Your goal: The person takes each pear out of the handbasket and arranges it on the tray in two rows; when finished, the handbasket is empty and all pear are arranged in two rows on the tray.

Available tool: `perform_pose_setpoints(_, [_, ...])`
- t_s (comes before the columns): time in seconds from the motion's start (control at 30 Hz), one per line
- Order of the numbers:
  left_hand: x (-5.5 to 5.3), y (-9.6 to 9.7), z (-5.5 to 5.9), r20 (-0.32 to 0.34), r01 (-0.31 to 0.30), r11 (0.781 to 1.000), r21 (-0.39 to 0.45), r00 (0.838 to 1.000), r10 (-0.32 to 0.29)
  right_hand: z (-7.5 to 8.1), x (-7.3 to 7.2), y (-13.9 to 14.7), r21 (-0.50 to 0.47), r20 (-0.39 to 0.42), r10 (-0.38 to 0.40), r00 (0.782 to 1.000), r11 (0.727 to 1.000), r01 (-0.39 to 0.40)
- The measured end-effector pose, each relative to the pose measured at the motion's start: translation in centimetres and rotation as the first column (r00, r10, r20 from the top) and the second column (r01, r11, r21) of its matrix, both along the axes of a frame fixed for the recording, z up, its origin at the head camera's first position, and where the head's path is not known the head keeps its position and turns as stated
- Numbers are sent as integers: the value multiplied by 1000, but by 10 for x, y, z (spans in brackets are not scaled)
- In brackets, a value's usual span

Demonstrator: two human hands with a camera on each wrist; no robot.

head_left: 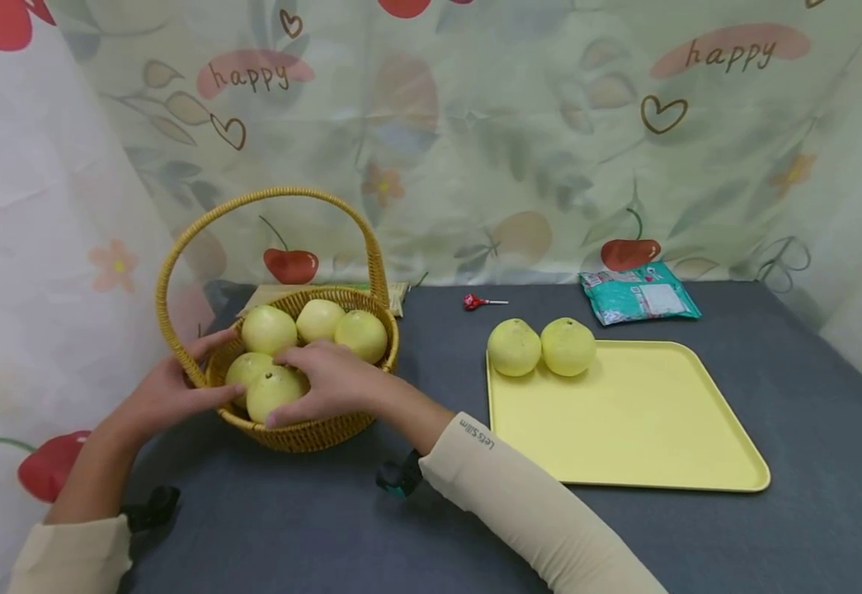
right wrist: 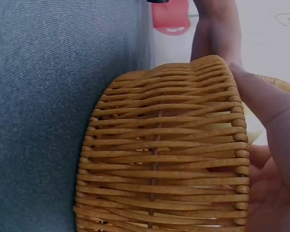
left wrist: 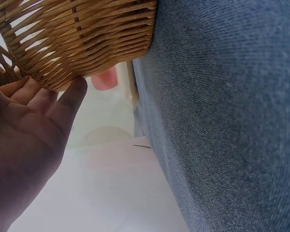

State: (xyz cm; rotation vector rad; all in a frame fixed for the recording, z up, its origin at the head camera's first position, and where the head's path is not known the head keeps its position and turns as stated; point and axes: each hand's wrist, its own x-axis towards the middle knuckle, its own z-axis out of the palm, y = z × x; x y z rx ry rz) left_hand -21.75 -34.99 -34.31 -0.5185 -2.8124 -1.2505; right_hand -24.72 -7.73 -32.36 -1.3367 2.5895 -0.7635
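- The wicker basket (head_left: 304, 437) stood upright on the left side of the dark worktop (head_left: 327, 528), its tall handle (head_left: 275, 192) arching over it.
- Five round, pale green fruits lay in the basket, three toward the back and two toward the front.
- The right hand (head_left: 337, 379) reached in over the near rim. Its fingers were curved round the front fruit (head_left: 270, 398), the thumb on the near side and the other fingers on the far side.
- The left hand (head_left: 167, 392) was at the basket's left rim, its fingers spread wide and fairly straight about the foot of the handle. They touched the wickerwork, as the left wrist view showed, but how firmly they pressed was hard to tell from there.
- To the right lay a yellow tray (head_left: 661, 421), with two more fruits (head_left: 540, 346) side by side at its far left corner.
- A red lollipop (head_left: 473, 302) lay behind the tray, toward the middle of the worktop.
- A teal packet (head_left: 642, 294) lay behind the tray, farther right.
- A patterned cloth (head_left: 460, 165) hung across the back.
- Both forearms wore cream sleeves (head_left: 542, 503), with dark devices (head_left: 401, 476) at the wrists.
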Motion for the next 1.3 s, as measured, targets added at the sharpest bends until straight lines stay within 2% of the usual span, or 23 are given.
perform_pose_setpoints(0.1, [0, 1, 0, 0, -2, 1000, 5, 1000, 2, -5, 1, 0, 24, -74, 3, 997, 1000, -1])
perform_pose_setpoints(0.27, [1, 2, -1, 9, -5, 1000, 15, 1000, 4, -16, 3, -1, -64, -162, -31, 986, 998, 20])
perform_pose_setpoints(0.4, [1, 1, 0, 4, 1, 1000, 16, 1000, -1, -19, 4, 0, -120, -173, -56, 983, 992, 35])
perform_pose_setpoints(0.8, [0, 2, -1, -4, -8, 1000, 8, 1000, 8, -22, 4, 4, -229, -162, -47, 986, 973, 9])
perform_pose_setpoints(1.0, [-1, 3, 0, -2, -5, 1000, -1, 1000, 5, -20, 4, 8, -241, -101, -62, 993, 970, 36])
perform_pose_setpoints(1.17, [-1, 4, 0, 2, -4, 1000, -3, 1000, 4, -15, 7, 14, -249, 3, -62, 998, 967, 61])
perform_pose_setpoints(1.3, [0, 2, 0, 10, -20, 1000, -3, 1000, 20, -9, 8, 20, -266, 89, -64, 994, 960, 86])
